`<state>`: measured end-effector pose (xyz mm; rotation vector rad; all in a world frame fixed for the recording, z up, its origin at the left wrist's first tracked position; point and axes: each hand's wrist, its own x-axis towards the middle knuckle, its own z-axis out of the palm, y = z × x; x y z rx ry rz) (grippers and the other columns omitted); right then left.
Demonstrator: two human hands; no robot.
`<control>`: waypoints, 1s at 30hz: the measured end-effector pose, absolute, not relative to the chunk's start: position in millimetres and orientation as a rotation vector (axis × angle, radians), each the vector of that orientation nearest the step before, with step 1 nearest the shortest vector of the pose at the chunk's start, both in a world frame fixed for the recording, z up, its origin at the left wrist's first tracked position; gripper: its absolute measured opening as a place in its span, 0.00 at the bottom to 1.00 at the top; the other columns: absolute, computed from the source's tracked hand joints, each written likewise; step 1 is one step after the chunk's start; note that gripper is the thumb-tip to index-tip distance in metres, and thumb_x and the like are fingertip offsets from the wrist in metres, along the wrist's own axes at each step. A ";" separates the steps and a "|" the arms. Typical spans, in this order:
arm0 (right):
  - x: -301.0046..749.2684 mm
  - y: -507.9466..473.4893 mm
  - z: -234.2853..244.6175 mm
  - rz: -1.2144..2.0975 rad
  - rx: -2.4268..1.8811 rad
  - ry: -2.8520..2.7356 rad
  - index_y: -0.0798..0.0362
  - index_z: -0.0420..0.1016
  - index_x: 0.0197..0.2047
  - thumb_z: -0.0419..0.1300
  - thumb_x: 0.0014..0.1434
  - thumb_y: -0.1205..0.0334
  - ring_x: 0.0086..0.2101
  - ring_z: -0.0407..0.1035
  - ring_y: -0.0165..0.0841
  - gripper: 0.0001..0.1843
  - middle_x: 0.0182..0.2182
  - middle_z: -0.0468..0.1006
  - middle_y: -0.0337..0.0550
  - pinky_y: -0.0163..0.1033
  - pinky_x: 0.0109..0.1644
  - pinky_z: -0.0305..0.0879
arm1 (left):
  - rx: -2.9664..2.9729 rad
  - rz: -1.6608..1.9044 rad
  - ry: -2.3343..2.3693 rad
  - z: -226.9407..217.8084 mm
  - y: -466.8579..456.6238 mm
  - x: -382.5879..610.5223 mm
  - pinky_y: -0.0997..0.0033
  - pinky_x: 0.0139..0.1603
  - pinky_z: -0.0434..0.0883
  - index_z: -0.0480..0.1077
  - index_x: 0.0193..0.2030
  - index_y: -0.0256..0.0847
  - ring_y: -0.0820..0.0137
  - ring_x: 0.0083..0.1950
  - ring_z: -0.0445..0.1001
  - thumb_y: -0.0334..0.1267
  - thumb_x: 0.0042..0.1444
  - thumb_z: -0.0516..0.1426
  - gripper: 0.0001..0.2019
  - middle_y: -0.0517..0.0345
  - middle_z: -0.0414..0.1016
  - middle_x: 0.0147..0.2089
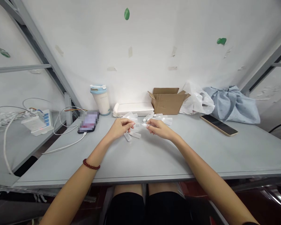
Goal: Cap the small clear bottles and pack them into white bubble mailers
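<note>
My left hand and my right hand meet above the middle of the grey table. Both are closed in a pinch on a small clear plastic piece held between them. Just beneath and behind the hands lie several similar clear plastic pieces, loose on the table. A dark red bead bracelet is on my left wrist.
A phone on a white cable lies at left, a second phone at right. Along the wall stand a lidded cup, a white tray, an open cardboard box, a plastic bag and blue cloth. A power strip sits far left.
</note>
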<state>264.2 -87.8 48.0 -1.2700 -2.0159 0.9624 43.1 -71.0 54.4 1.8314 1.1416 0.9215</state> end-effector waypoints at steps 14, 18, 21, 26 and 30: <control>257.1 -91.6 51.6 0.899 -1.170 -1.981 0.54 0.67 0.26 0.49 0.57 0.56 0.25 0.59 0.27 0.13 0.24 0.67 0.37 0.33 0.29 0.54 | 1.829 0.875 1.124 48.6 -67.4 42.1 0.78 0.22 0.62 0.74 0.31 0.33 0.76 0.24 0.66 0.46 0.49 0.57 0.15 0.55 0.73 0.28; 254.5 -94.6 53.0 0.991 -1.134 -1.931 0.54 0.67 0.26 0.49 0.57 0.57 0.24 0.58 0.26 0.13 0.23 0.65 0.36 0.33 0.27 0.53 | 1.891 0.809 1.075 47.1 -67.0 42.3 0.77 0.23 0.64 0.74 0.32 0.33 0.75 0.25 0.67 0.46 0.50 0.56 0.15 0.54 0.74 0.29; 253.3 -95.4 53.7 1.020 -1.132 -1.922 0.55 0.68 0.27 0.49 0.56 0.58 0.23 0.58 0.26 0.13 0.22 0.64 0.36 0.33 0.27 0.53 | 1.917 0.785 1.040 47.9 -68.0 42.3 0.77 0.23 0.65 0.75 0.35 0.34 0.74 0.26 0.68 0.46 0.51 0.56 0.15 0.54 0.74 0.31; 252.6 -94.9 53.7 1.014 -1.144 -1.929 0.55 0.68 0.26 0.50 0.56 0.58 0.23 0.57 0.26 0.13 0.21 0.63 0.36 0.33 0.27 0.53 | 1.925 0.761 1.018 52.1 -71.3 42.9 0.77 0.23 0.66 0.74 0.34 0.34 0.75 0.26 0.68 0.45 0.51 0.56 0.15 0.55 0.73 0.29; 252.6 -94.9 53.3 1.026 -1.136 -1.942 0.55 0.67 0.26 0.49 0.56 0.57 0.23 0.56 0.25 0.13 0.21 0.62 0.35 0.33 0.26 0.52 | 1.908 0.751 1.003 55.0 -73.2 43.9 0.78 0.23 0.66 0.74 0.33 0.33 0.76 0.26 0.66 0.44 0.51 0.56 0.14 0.58 0.70 0.25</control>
